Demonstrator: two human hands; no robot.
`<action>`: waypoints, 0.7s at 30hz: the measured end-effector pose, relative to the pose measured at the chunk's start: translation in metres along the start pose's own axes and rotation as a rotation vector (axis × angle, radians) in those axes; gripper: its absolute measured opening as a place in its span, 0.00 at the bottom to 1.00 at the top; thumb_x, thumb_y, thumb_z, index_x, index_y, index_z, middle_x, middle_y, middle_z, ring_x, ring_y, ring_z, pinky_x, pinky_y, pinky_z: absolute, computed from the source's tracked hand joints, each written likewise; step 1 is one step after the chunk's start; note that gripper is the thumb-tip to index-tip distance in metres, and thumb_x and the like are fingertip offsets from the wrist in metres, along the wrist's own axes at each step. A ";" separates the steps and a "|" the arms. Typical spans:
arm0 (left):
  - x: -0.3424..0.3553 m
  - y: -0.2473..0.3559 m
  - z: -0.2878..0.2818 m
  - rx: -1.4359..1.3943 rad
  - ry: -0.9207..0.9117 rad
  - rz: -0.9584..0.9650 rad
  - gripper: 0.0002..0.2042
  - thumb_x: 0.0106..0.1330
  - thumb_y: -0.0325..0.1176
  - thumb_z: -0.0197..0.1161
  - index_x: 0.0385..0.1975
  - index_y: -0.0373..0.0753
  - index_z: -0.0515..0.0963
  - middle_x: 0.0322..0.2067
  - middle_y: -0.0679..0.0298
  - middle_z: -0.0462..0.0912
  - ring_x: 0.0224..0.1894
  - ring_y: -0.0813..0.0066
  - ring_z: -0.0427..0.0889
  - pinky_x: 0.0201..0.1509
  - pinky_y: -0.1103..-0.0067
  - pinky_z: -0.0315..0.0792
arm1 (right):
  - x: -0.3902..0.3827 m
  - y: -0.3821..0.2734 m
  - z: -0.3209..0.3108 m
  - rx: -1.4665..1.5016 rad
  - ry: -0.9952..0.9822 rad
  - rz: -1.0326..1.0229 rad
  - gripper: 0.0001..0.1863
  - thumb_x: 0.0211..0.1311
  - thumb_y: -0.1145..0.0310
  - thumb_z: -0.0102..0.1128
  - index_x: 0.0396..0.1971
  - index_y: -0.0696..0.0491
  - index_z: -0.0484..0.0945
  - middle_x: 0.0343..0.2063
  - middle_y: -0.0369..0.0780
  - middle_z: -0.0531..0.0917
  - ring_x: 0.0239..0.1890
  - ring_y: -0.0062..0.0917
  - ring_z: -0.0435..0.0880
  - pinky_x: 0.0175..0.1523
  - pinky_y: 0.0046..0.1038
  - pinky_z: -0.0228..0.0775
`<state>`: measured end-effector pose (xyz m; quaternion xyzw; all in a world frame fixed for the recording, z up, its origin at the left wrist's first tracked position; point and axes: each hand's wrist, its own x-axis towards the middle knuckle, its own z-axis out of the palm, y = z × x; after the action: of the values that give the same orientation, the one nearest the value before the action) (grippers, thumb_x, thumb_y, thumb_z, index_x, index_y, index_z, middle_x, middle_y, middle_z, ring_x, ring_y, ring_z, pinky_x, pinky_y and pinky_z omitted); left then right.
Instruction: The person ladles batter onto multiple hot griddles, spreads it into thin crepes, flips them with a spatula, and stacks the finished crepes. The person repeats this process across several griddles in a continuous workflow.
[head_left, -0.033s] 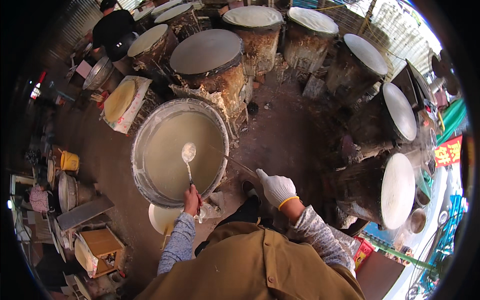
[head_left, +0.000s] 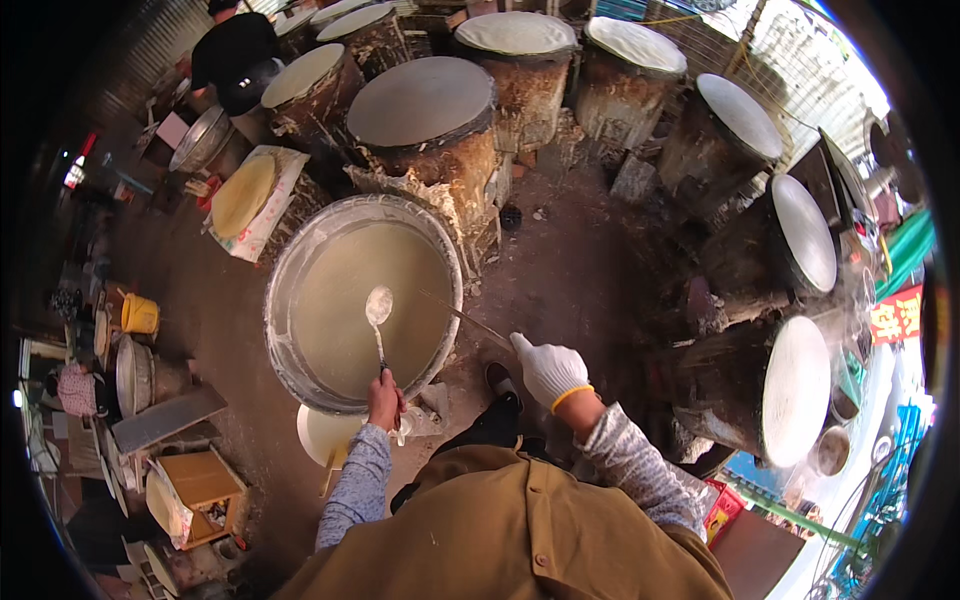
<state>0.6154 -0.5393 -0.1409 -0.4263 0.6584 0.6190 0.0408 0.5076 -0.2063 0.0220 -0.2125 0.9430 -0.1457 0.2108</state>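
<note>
My left hand (head_left: 384, 402), bare, is closed around the dark handle of a ladle (head_left: 379, 305). The ladle's pale, coated bowl is over a large round tub (head_left: 283, 345) of creamy batter (head_left: 345, 290). In a white knit glove, my right hand (head_left: 552, 372) grips a long thin stick (head_left: 480, 328), whose tip reaches over the tub's right side. A round griddle (head_left: 420, 103) with a greyish layer on it tops a rusty drum stove just beyond the tub.
Drum stoves with pale rounds on top, such as this griddle (head_left: 796, 392), curve around the far and right sides. A stack of flat rounds (head_left: 243, 196) lies left of the tub. Below it is a white bucket (head_left: 318, 432). Another person (head_left: 235, 60) is at the far left.
The whole view has shifted slightly, so the stoves appear a little further right. Both hands keep their holds on the ladle and the stick.
</note>
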 end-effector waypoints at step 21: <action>0.073 0.084 0.014 -1.367 -0.517 -0.777 0.18 0.75 0.46 0.49 0.24 0.42 0.63 0.17 0.75 0.59 0.15 0.87 0.60 0.16 0.87 0.60 | 0.170 -0.018 0.097 0.305 -0.146 -0.228 0.16 0.70 0.63 0.45 0.46 0.54 0.80 0.32 0.50 0.86 0.35 0.44 0.87 0.40 0.42 0.78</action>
<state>0.5111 -0.5760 -0.1207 -0.3987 -0.0876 0.9031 0.1337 0.4192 -0.3185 -0.1130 -0.2933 0.8621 -0.2939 0.2905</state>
